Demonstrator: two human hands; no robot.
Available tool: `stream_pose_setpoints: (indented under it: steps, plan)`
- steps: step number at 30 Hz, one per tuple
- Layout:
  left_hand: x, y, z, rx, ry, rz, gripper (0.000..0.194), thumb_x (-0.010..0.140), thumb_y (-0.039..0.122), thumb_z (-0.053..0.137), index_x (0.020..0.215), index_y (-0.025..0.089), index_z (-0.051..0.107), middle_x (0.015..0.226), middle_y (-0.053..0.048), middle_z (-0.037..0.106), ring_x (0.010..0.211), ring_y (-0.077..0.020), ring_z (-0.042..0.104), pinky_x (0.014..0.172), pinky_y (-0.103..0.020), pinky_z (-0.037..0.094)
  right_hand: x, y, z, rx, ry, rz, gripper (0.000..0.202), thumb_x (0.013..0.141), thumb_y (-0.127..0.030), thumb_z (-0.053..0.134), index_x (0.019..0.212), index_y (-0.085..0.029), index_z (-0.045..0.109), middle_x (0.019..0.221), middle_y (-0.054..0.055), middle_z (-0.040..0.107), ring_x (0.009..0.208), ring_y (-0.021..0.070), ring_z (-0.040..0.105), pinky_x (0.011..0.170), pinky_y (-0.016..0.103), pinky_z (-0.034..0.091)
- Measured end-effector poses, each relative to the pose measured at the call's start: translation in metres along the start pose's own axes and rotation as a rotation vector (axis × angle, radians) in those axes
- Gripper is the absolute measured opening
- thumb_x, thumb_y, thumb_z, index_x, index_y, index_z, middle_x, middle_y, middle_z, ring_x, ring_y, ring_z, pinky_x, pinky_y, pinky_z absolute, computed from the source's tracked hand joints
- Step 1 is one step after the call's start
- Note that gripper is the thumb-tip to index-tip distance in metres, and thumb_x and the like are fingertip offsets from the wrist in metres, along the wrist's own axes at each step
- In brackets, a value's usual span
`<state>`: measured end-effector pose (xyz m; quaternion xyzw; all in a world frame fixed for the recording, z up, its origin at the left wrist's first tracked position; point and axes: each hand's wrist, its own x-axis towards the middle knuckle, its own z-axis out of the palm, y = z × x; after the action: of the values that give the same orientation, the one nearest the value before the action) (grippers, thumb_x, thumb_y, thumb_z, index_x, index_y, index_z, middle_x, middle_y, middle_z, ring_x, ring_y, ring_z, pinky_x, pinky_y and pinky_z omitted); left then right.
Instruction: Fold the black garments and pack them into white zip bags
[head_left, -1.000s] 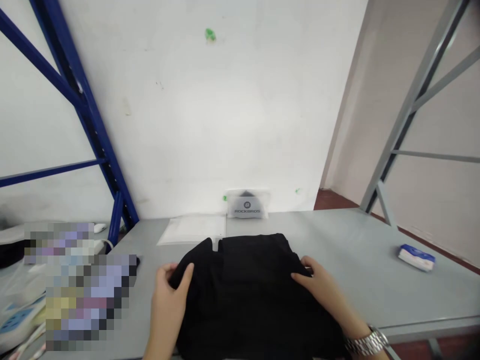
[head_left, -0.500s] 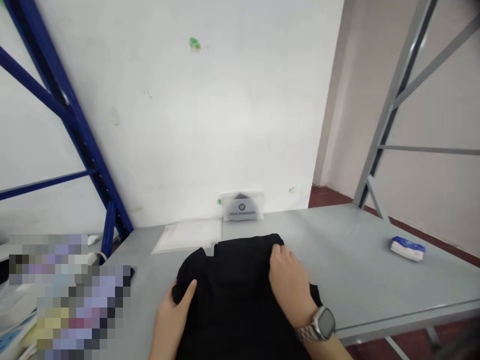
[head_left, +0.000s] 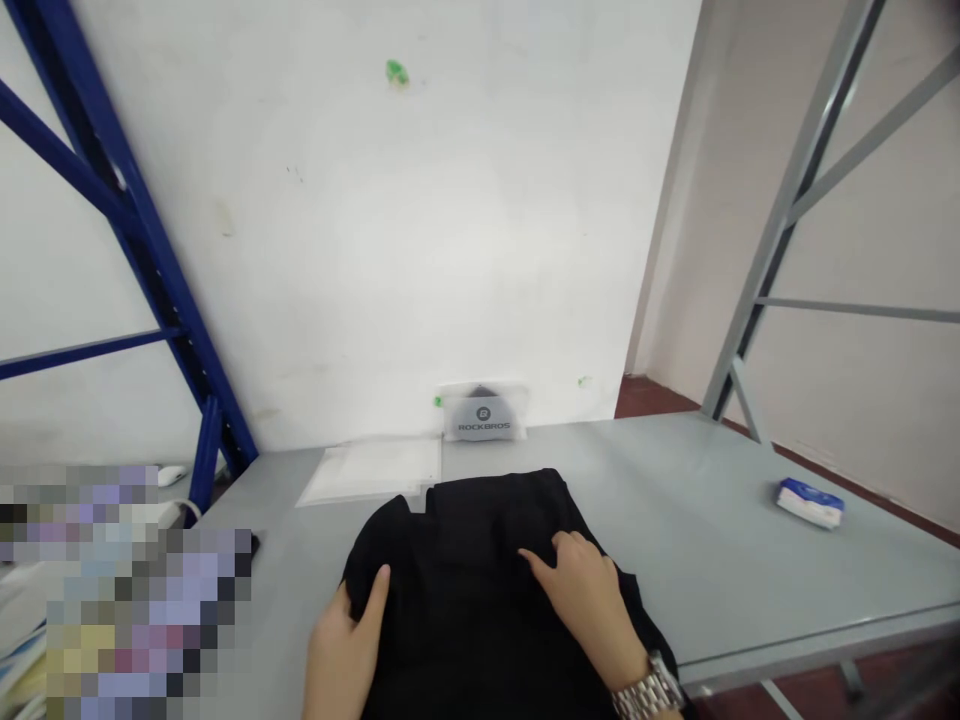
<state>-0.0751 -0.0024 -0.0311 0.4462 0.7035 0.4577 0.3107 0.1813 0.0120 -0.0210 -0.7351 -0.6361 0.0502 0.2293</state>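
A black folded garment [head_left: 480, 580] lies on the grey table, its lower part running out of view at the bottom. My left hand [head_left: 349, 640] grips its left edge, thumb on top and the other fingers hidden under the cloth. On the garment's right side is my right hand [head_left: 581, 585], a metal-band watch [head_left: 649, 692] on its wrist. Its thumb is stretched to the left while the fingers curl into the cloth, their tips hidden.
A clear bag printed ROCKBROS [head_left: 484, 413] leans against the white wall [head_left: 450, 200]. Flat white plastic bags [head_left: 371, 470] lie left of it. A blue and white tissue pack [head_left: 810, 503] sits at right. Blurred items [head_left: 165, 620] stand at left, near a blue frame post [head_left: 169, 290].
My right hand has left the garment's upper right corner and moved down and right along the cloth, thumb now spread. The left hand keeps its hold. The view has shifted slightly.
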Motion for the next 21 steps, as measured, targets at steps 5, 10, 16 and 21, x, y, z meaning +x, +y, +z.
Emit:
stream_pose_setpoints:
  steps: [5,10,16,21]
  plan:
    - [-0.008,-0.001,-0.005,-0.179,-0.076,-0.053,0.058,0.079,0.063,0.05,0.11,0.016,0.062,0.111,-0.01,0.069,0.11,-0.0274,0.061,0.096,-0.039,0.047,0.012,-0.022,-0.023,0.017,-0.009,-0.087,0.009,0.082,-0.011,0.047,0.081,-0.019,0.05,0.072,0.005,0.06,0.065,0.0198,0.059,0.056,0.027,0.037]
    - [-0.011,0.004,-0.006,-0.29,-0.066,-0.127,0.059,0.076,0.063,0.055,0.113,0.017,0.062,0.113,-0.009,0.067,0.113,-0.0304,0.057,0.102,-0.045,0.042,0.01,-0.064,-0.025,0.029,0.033,-0.226,0.023,0.078,0.002,0.042,0.085,-0.014,0.058,0.088,0.014,0.061,0.086,0.0284,0.057,0.076,0.038,0.037]
    - [-0.009,0.0,-0.008,-0.303,-0.071,-0.177,0.064,0.076,0.065,0.054,0.118,0.017,0.058,0.119,-0.011,0.065,0.119,-0.0319,0.053,0.1,-0.047,0.044,-0.006,-0.071,0.002,0.249,-0.05,-0.273,0.036,0.095,-0.035,0.041,0.068,-0.021,0.06,0.073,0.001,0.063,0.071,0.0158,0.061,0.067,0.024,0.044]
    - [-0.01,0.004,-0.006,-0.318,-0.145,-0.058,0.057,0.077,0.056,0.06,0.119,0.018,0.057,0.123,-0.009,0.063,0.121,-0.028,0.052,0.105,-0.042,0.04,-0.001,-0.041,0.011,0.23,0.016,-0.044,0.038,0.086,-0.049,0.052,0.075,-0.014,0.063,0.085,0.017,0.063,0.086,0.0357,0.058,0.078,0.047,0.039]
